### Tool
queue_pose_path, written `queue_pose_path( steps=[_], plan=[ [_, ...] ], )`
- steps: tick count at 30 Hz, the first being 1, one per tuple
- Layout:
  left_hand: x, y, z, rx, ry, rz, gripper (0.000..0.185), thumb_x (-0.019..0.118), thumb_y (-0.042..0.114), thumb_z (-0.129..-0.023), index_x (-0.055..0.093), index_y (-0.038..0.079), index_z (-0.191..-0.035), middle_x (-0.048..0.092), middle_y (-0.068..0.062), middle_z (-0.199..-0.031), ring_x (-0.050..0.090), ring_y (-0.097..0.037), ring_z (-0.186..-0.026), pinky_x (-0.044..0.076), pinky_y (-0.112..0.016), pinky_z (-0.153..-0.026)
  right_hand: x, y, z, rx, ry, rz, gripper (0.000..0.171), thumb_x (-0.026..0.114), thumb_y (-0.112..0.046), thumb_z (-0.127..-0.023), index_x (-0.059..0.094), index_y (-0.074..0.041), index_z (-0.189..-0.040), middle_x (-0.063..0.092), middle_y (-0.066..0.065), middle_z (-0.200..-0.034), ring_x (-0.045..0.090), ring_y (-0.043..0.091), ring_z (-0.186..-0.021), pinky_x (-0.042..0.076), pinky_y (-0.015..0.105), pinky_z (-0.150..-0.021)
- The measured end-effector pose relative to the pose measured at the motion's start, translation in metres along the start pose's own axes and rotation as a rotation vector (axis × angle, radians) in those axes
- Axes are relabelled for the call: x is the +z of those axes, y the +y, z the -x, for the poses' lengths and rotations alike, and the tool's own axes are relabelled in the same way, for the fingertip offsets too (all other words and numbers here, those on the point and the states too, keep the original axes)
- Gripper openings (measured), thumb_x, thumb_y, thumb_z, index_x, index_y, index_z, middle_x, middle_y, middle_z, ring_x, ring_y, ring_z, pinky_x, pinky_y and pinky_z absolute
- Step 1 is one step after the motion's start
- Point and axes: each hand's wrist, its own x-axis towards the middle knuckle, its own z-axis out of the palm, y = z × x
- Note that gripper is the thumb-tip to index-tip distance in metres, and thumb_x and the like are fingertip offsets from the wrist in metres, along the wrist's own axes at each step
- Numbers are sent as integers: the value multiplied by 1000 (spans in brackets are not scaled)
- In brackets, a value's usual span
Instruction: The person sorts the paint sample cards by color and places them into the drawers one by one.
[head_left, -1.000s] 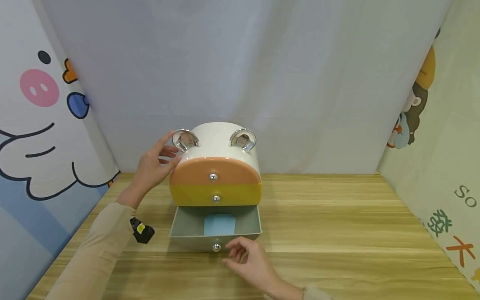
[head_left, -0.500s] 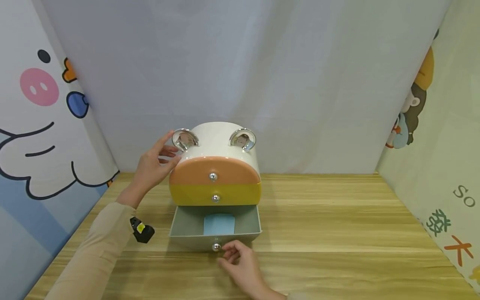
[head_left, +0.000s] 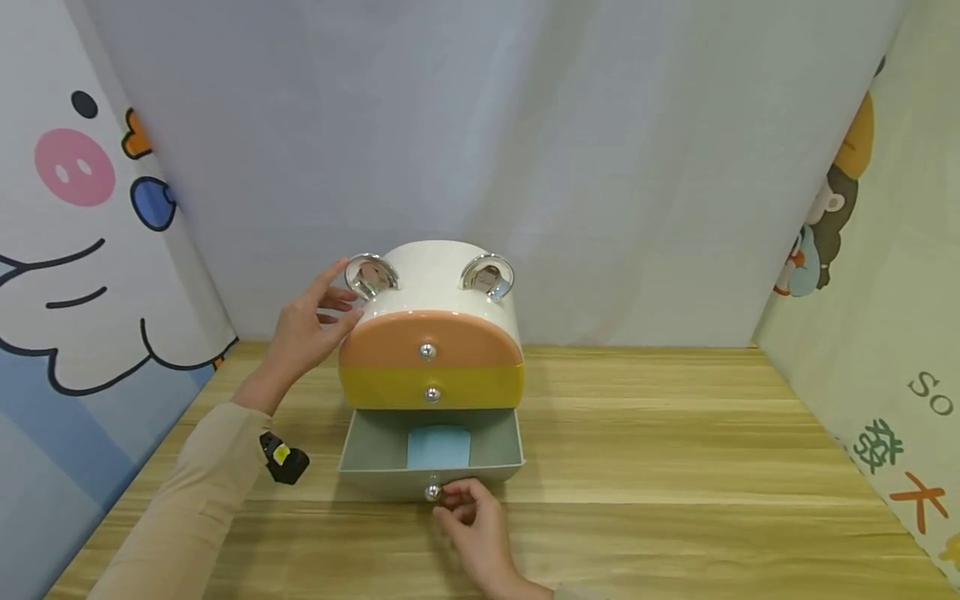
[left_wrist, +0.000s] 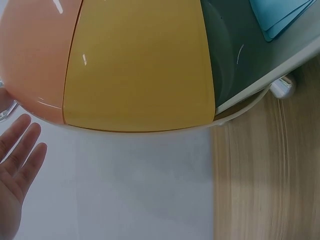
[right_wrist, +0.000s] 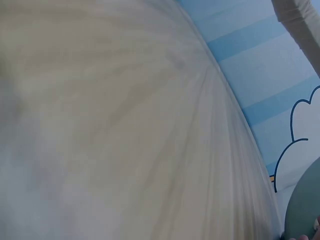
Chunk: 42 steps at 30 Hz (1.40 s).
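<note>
A small chest of drawers [head_left: 450, 287] with a white rounded top and two silver ears stands on the table. Its orange top drawer [head_left: 390, 346] and yellow middle drawer [head_left: 390, 387] are closed; the grey-green bottom drawer [head_left: 375, 442] is pulled out. Light blue cards [head_left: 438, 447] with rounded corners lie inside, layered at their edges in the left wrist view. My left hand [head_left: 303, 329] rests at the chest's upper left side, fingertips by the left ear [head_left: 370, 277]. My right hand [head_left: 476, 521] has loosely bent fingers, their tips right at the bottom drawer's silver knob [head_left: 432, 492], thumb below.
The chest stands on a wood-grain table [head_left: 675, 467]. A pale cloth [head_left: 637, 167] hangs behind it, and printed cartoon panels flank both sides. A black device [head_left: 285, 460] with a yellow mark is at the left wrist.
My right hand has moved left to the bottom drawer's knob. The left hand and the chest have stayed in place.
</note>
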Motion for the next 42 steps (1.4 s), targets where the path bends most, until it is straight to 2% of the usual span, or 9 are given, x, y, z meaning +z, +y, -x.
queue_pose_path(
  steps=[3, 5, 9, 16, 29, 42],
  plan=[
    [0, 1, 0, 1, 1, -5, 66, 62, 7, -85, 30, 11, -143, 61, -19, -105, 60, -33, -90, 52, -49, -72, 5, 3, 1, 3, 39, -103, 19, 65, 8, -76, 58, 9, -93, 60, 16, -84, 52, 3, -60, 46, 15, -55],
    [0, 1, 0, 3, 0, -7, 66, 62, 7, -85, 30, 11, -143, 61, -19, -104, 60, -33, -90, 52, -49, -72, 10, 11, -1, 35, 56, -196, 20, 63, 8, -77, 56, 12, -95, 60, 14, -86, 54, 3, -62, 47, 15, -53],
    [0, 1, 0, 0, -4, -3, 66, 62, 7, -85, 29, 11, -143, 61, -20, -104, 60, -33, -90, 51, -51, -73, 16, 9, 1, 129, 82, -374, 23, 59, 11, -78, 51, 18, -99, 60, 9, -84, 59, 5, -66, 50, 16, -55],
    [0, 1, 0, -8, -9, -4, 66, 62, 7, -85, 29, 12, -143, 61, -19, -105, 60, -33, -91, 51, -50, -74, 23, 4, 1, 230, 165, -487, 21, 61, 9, -78, 52, 16, -96, 58, 3, -79, 62, 8, -69, 53, 20, -62],
    [0, 1, -1, -5, -9, -8, 66, 61, 7, -86, 29, 12, -143, 61, -20, -105, 60, -33, -90, 52, -49, -73, 25, 3, -5, 286, 213, -516, 23, 61, 9, -79, 55, 15, -100, 60, 4, -81, 63, 11, -71, 53, 21, -65],
    [0, 1, -1, -9, -10, -2, 65, 61, 8, -86, 29, 13, -143, 61, -19, -104, 60, -33, -90, 52, -50, -73, 24, 1, -30, 253, 234, -479, 21, 64, 8, -78, 58, 14, -97, 63, 9, -82, 63, 11, -70, 54, 23, -65]
  ],
)
